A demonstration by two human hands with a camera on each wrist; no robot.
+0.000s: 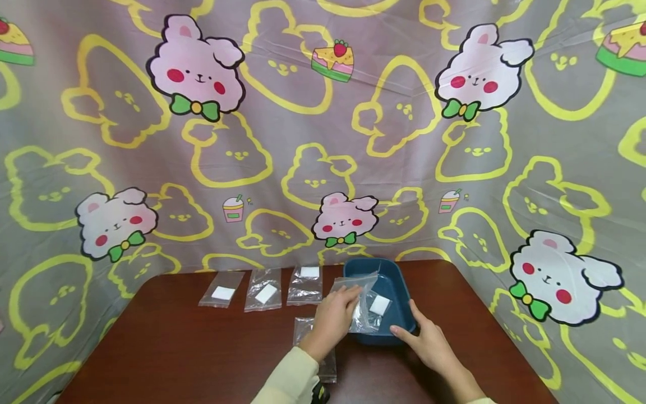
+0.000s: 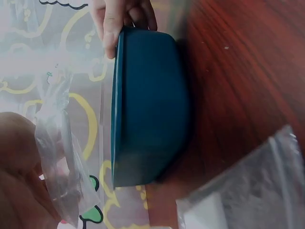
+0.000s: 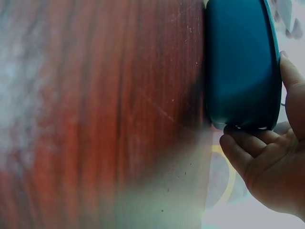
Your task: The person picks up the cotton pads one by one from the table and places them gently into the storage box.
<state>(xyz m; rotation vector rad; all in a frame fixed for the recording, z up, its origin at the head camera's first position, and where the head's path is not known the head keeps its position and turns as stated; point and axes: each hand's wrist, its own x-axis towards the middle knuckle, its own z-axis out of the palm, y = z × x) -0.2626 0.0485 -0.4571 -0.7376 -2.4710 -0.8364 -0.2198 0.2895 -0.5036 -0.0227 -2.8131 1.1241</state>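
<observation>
My left hand (image 1: 335, 314) grips a clear zip-lock bag (image 1: 361, 320) over the left side of a dark blue plastic basin (image 1: 401, 280). In the left wrist view the same bag (image 2: 62, 157) hangs from the fingers beside the basin's rim. Behind it, another clear bag with a white square piece (image 1: 380, 304) shows within the basin. My right hand (image 1: 426, 339) holds the basin by its near right corner, thumb on the rim and fingers against the outer wall, as the right wrist view also shows with the basin (image 3: 243, 62).
Three clear zip-lock bags, each with a white piece, lie in a row at the back: left (image 1: 222, 292), middle (image 1: 264, 293) and right (image 1: 306, 286). Another bag (image 1: 328, 367) lies partly under my left forearm. A patterned curtain (image 1: 282, 129) borders the brown table (image 1: 202, 348).
</observation>
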